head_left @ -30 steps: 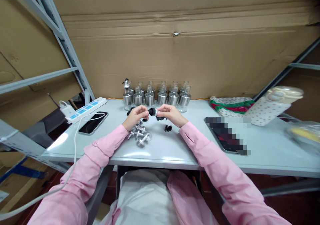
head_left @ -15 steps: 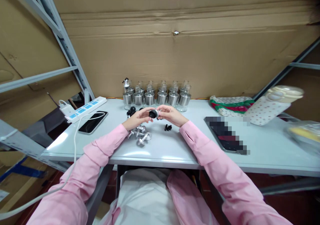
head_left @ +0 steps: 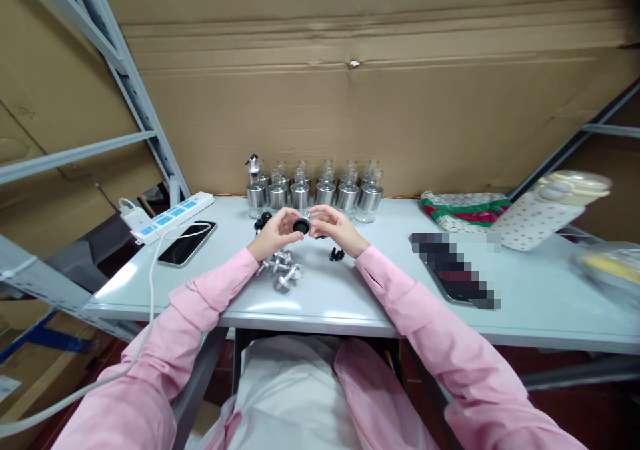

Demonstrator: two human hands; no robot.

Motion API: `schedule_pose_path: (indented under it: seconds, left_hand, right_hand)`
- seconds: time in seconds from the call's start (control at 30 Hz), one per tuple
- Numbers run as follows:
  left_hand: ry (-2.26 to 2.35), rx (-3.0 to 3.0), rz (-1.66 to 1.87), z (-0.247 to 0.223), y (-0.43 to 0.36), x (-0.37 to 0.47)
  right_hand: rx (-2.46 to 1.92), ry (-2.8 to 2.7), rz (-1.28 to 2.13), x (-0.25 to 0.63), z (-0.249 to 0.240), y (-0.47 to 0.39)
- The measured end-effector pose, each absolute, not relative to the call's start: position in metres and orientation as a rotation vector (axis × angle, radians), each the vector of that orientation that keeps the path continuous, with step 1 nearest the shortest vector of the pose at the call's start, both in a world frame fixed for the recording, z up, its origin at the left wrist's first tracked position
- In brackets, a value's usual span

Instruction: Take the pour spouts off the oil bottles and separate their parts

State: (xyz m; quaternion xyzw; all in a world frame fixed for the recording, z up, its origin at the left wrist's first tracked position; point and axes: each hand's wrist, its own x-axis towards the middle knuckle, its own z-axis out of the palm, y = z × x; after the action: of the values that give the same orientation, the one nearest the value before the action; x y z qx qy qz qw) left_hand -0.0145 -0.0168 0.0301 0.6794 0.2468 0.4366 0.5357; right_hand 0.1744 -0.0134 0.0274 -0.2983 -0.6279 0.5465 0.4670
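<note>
Both hands meet above the middle of the table around a bottle pourer, whose round black stopper end faces me and whose silver part shows behind it. My left hand closes its fingers and thumb on the black end from the left. From the right, my right hand pinches the silver end, which its fingers partly hide. Silver pourer pieces lie loose below my left hand. Black stopper parts sit behind that hand, partly covered. Small black pieces rest in a group near my right wrist.
Glass bottles with steel sleeves stand in two rows at the back; one has a pourer fitted. A phone and power strip lie left. Right are a dark device, a patterned pouch and a dotted water bottle.
The pourer has turned so that its black end faces me more squarely, and it has shifted slightly left. My right fingers have moved a little along it. The loose pieces lie as before.
</note>
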Motion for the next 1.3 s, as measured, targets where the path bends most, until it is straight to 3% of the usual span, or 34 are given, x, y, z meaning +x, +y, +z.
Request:
schedule_pose_path:
  seconds: [0.43,1.3]
  left_hand:
    - [0.644,1.717,1.078,0.029,-0.013,-0.018]
    - [0.796,1.834,1.005,0.029,-0.021,-0.017]
  right_hand:
    - [-0.687,-1.707,1.132,0.168,0.022,-0.015]
    - [-0.712,-1.697,1.123,0.159,0.025,-0.025]
